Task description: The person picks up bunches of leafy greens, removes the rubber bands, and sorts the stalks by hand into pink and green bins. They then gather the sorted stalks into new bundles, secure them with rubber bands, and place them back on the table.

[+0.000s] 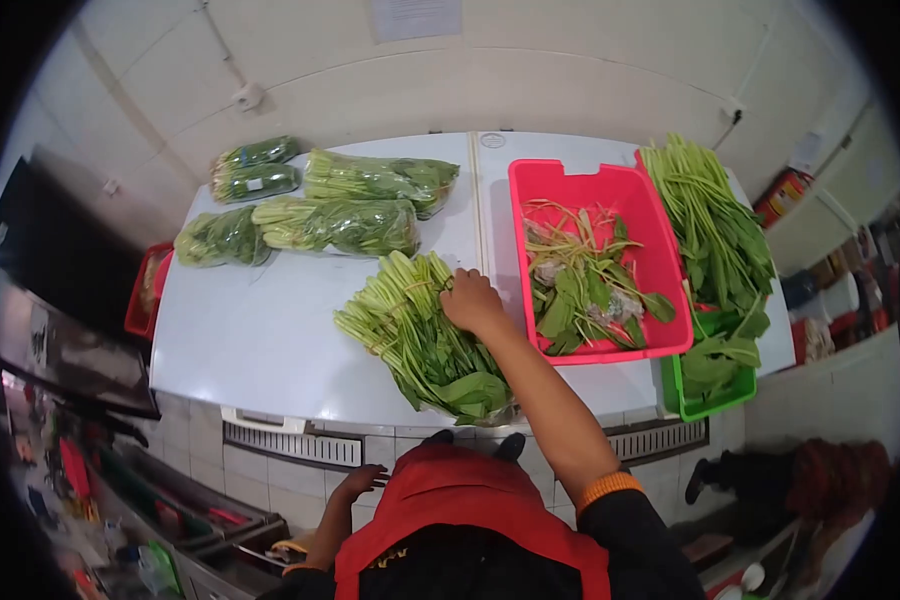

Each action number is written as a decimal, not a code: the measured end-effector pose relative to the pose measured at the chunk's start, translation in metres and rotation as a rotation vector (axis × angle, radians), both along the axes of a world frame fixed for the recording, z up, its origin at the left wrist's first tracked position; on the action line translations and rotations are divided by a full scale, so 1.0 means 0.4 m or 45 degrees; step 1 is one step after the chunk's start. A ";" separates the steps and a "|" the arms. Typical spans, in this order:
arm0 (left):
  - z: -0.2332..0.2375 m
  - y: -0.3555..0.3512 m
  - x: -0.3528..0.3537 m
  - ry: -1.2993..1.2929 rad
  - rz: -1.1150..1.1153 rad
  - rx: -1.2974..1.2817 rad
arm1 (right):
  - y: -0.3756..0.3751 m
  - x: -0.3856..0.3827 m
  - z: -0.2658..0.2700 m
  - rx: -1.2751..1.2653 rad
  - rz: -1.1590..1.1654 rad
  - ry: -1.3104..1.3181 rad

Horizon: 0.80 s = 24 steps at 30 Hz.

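A large bunch of leafy greens (425, 335) lies on the white table, its pale cut stems toward the upper left and its broad leaves toward the front edge. Clear plastic seems to show under the leaf end. My right hand (470, 300) is at the right side of this bunch, fingers curled into the stems; the fingertips are partly hidden. Below the table's front edge, close to the red apron, my left hand (360, 482) hangs with fingers stretched out, holding nothing.
Several plastic-wrapped bundles of greens (340, 225) lie at the back left of the white table (250, 340). A pink crate (595, 185) holds loose stems and leaves. Beside it, long greens (710, 220) rest over a green crate (715, 403). Another person (810, 480) is at the lower right.
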<state>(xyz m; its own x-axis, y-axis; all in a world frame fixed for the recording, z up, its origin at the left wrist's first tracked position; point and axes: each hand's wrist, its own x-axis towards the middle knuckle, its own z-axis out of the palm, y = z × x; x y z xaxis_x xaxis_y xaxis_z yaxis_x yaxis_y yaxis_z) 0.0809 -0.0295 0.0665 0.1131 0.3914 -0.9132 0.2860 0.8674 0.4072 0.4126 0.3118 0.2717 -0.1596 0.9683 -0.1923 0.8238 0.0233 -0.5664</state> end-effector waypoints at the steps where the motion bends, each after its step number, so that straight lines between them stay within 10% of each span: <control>1: 0.050 0.012 0.038 -0.010 0.003 0.059 | 0.047 -0.020 -0.048 -0.091 -0.059 -0.087; 14: 0.366 0.207 0.228 0.010 0.553 1.043 | 0.019 -0.006 0.035 0.113 -0.023 0.499; 21: 0.478 0.501 0.256 0.615 0.120 1.839 | -0.070 0.035 0.200 0.256 0.100 0.881; 24: 0.508 0.607 0.250 0.349 -0.098 1.951 | -0.093 0.042 0.239 0.228 0.063 1.058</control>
